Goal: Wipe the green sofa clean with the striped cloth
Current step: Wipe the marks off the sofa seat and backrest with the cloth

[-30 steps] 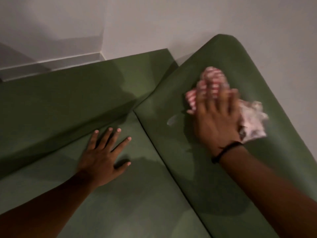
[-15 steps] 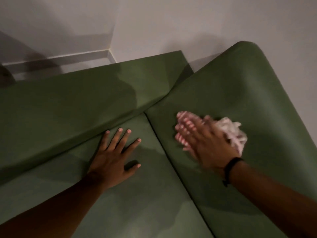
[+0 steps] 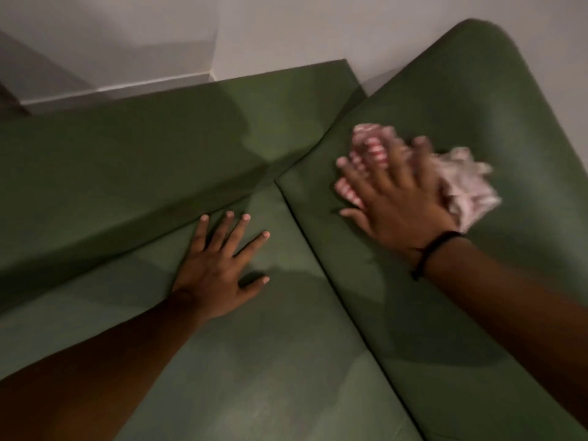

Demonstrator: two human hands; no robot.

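Note:
The green sofa (image 3: 286, 361) fills most of the view, with its seat in the middle, its armrest on the left and its backrest (image 3: 477, 106) on the right. My right hand (image 3: 397, 198) presses the crumpled red-and-white striped cloth (image 3: 461, 186) flat against the lower backrest, fingers spread over it. The cloth sticks out past the fingertips and to the right of the hand. My left hand (image 3: 219, 265) lies flat on the seat near the armrest, fingers apart, holding nothing.
A pale wall (image 3: 318, 27) runs behind the sofa, with a white skirting board (image 3: 111, 90) at the upper left. The armrest (image 3: 127, 160) rises left of my left hand. A black band circles my right wrist (image 3: 432, 249).
My right hand and the cloth swept down the backrest toward the seat seam, then back up and to the right. My left hand stayed planted on the seat.

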